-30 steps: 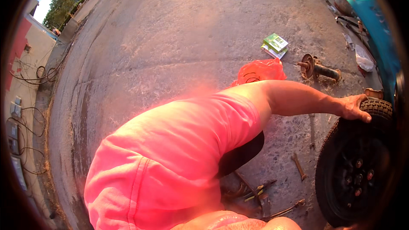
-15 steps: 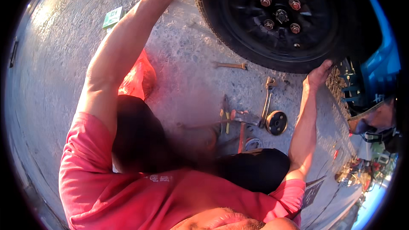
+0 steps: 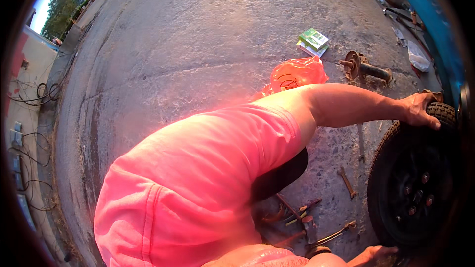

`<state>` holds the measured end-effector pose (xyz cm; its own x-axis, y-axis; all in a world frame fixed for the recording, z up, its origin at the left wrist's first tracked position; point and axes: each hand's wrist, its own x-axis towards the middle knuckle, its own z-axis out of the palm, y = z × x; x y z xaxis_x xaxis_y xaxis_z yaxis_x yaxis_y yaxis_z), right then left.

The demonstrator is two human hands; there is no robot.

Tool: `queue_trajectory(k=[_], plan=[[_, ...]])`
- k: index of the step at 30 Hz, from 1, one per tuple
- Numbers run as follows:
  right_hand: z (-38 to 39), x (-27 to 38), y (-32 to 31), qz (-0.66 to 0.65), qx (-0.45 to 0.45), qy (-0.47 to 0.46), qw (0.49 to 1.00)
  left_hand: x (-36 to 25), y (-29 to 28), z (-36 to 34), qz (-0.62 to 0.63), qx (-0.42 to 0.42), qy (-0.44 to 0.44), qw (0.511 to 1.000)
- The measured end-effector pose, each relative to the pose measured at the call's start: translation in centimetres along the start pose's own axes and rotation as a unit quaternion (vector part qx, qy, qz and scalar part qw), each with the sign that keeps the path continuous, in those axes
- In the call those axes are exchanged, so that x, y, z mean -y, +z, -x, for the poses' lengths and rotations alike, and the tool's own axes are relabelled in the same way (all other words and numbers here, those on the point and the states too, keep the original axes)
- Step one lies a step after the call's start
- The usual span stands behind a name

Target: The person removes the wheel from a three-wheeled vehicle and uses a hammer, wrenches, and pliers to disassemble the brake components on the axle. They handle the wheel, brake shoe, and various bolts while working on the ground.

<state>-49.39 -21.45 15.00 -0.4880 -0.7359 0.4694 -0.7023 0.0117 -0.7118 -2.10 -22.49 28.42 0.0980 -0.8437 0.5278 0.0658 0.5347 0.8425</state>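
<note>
A black car wheel [image 3: 393, 193] stands upright at the right, its tyre tread facing partly toward me. Several nuts show around its hub. My left hand [image 3: 420, 110] is closed over the top of the tyre, fingers across the tread. Low at the opposite edge of the tyre, my right hand [image 3: 375, 255] grips it from below; its fingertips are partly hidden. On the ground beside the wheel lie a wrench [image 3: 348, 183] and a longer metal tool [image 3: 336, 234]. Pliers [image 3: 299, 212] lie with other tools close to my knee.
Beyond my left arm are a red plastic bag [image 3: 299, 71], a green-and-white box [image 3: 313, 39] and a rusty cylindrical metal part [image 3: 368, 68]. A blue vehicle panel [image 3: 430, 24] rises at the right. Cables [image 3: 42, 94] hang along the wall at the far left.
My head view has swung left, so the wheel now sits farther right and lower. Both hands stay at the tyre. The metal part and the wall have come more fully into view.
</note>
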Motion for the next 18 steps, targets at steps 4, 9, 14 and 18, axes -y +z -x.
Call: queue_trajectory(k=[4,9,14,18], plan=[[-0.6,-1.2,-1.2,0.013,-0.008,0.008,1.000,0.8,0.5,-0.1,-0.018,-0.006,-0.011,1.000],[0.5,-1.0,-1.6,0.013,-0.007,0.010,1.000,0.0,-1.5,0.4,-0.036,0.006,-0.015,0.999],[1.1,-2.0,-3.4,0.023,-0.006,0.014,1.000,-0.2,-1.7,1.1,-0.028,-0.016,-0.050,0.998],[3.8,-3.3,-7.5,-0.021,0.009,0.009,1.000,3.0,4.7,-1.5,-0.019,0.019,-0.073,0.997]])
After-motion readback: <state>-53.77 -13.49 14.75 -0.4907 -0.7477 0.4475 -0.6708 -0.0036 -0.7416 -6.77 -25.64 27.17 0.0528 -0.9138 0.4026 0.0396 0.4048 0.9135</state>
